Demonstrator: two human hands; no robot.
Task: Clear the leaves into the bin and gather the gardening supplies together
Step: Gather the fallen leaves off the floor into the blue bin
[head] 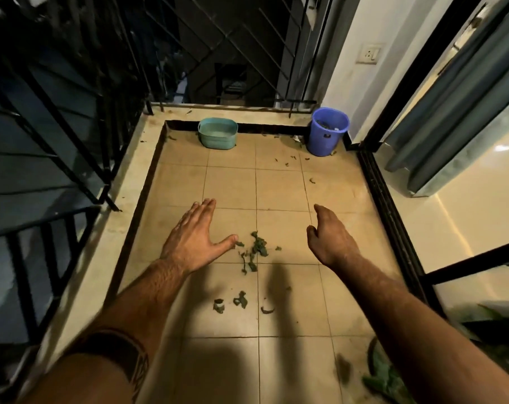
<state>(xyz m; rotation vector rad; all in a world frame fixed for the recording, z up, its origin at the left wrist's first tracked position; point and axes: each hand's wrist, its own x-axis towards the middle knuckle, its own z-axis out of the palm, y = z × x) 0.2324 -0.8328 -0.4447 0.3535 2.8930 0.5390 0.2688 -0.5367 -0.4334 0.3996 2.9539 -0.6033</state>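
Observation:
A small heap of green leaf scraps (256,249) lies on the beige tiled balcony floor between my hands. My left hand (193,236) hovers just left of it, palm down, fingers spread, thumb almost at the scraps. My right hand (329,237) hangs to the right of the heap, fingers loosely curled, holding nothing. More leaf bits (240,300) lie closer to me. A blue bin (327,132) with debris inside stands in the far right corner, with small leaf scraps (288,161) scattered in front of it. A teal basket (217,132) sits at the far wall.
Black metal railings (72,126) close the left and far sides above a raised ledge. A sliding door track (390,217) and glass door border the right. Large green plant leaves (384,374) show at the lower right edge.

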